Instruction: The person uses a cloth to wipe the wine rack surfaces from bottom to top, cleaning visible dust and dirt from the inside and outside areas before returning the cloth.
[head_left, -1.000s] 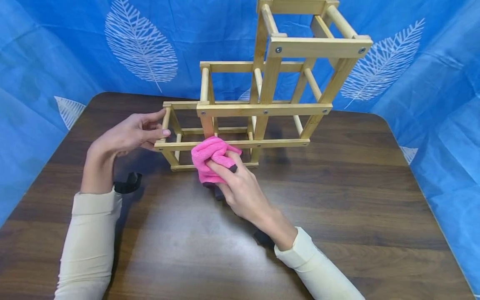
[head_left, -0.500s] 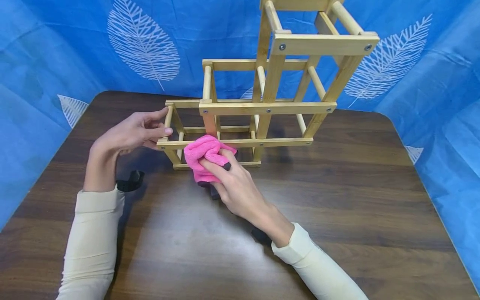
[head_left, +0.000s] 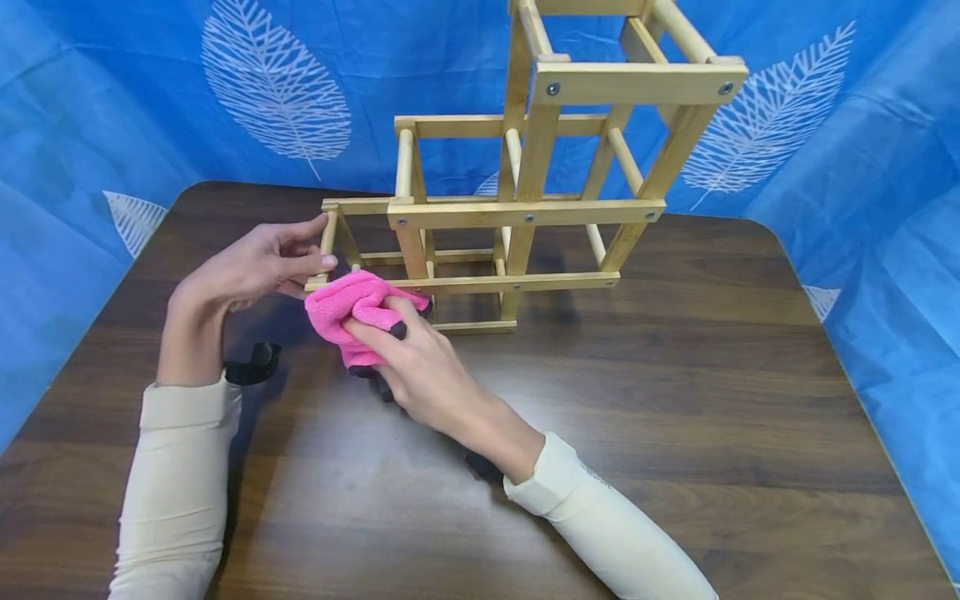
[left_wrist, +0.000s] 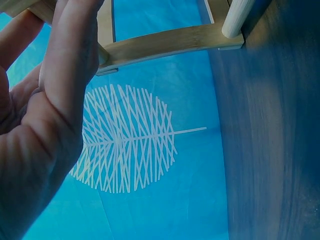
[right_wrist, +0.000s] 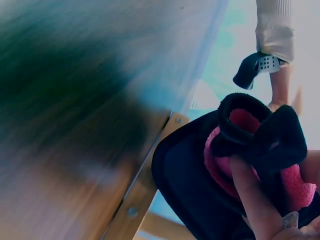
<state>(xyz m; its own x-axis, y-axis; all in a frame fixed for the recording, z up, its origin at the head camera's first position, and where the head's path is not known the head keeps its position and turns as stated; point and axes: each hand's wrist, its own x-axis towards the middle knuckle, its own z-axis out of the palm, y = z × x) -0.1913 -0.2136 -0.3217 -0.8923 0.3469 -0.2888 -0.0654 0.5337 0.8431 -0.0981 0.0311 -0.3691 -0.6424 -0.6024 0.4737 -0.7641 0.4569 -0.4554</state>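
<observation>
A stepped wooden rack [head_left: 525,215] of slats and round dowels stands on the table, its low end at the left. My left hand [head_left: 251,265] holds the dowel at that low end between thumb and fingers; the left wrist view has the same hand [left_wrist: 55,95] at the frame. In my right hand [head_left: 423,367] is a bunched pink cloth [head_left: 352,308] with dark edging, pressed against the long lower front slat close to its left end. Up close, the right wrist view shows the cloth's dark backing [right_wrist: 195,175] against the slat, with fingers [right_wrist: 250,200] gripping the folds.
The dark wooden table [head_left: 675,400] reaches forward and to both sides. Behind it hangs a blue curtain [head_left: 420,58] with white leaf prints. A black wrist strap piece [head_left: 255,364] juts from the left cuff.
My right hand has slid the pink cloth leftward along the lower front slat, from below the middle upright to the left end. The left hand keeps its hold on the dowel.
</observation>
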